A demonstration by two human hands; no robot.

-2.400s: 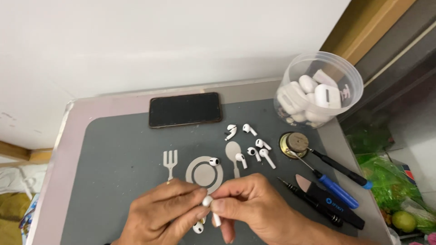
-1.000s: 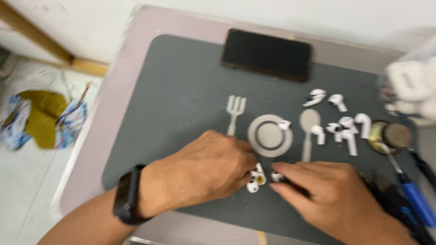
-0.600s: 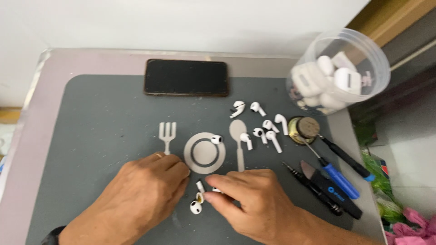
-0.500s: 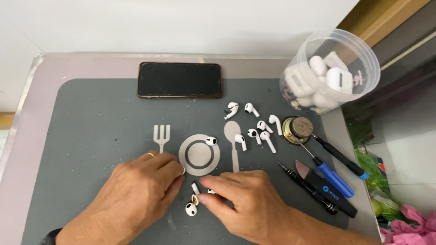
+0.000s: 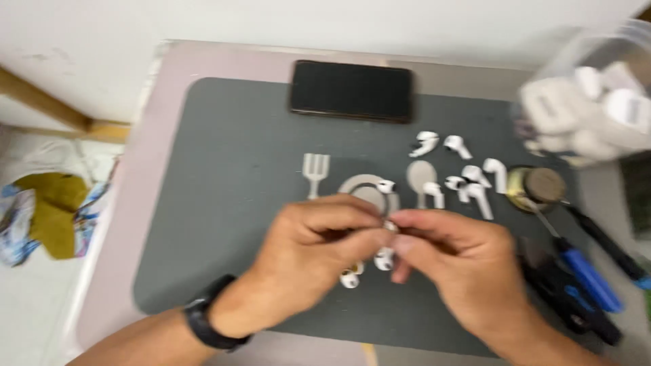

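My left hand [image 5: 308, 254] and my right hand [image 5: 461, 261] meet fingertip to fingertip over the grey mat [image 5: 230, 203], pinching a small white earbud [image 5: 388, 227] between them. Two more earbud pieces [image 5: 366, 268] lie on the mat just below my fingers. The frame is motion-blurred, so the grip detail is unclear. A black watch sits on my left wrist.
Several loose white earbuds [image 5: 468, 179] lie right of a printed fork, plate and spoon outline [image 5: 315, 173]. A black phone [image 5: 351, 90] lies at the mat's far edge. A clear tub of white cases [image 5: 590, 112], a round tin [image 5: 536, 186] and blue and black tools [image 5: 583, 278] are at right.
My hands have risen from the mat and come together around one earbud. The view has swung left, showing floor and cloth beside the table.
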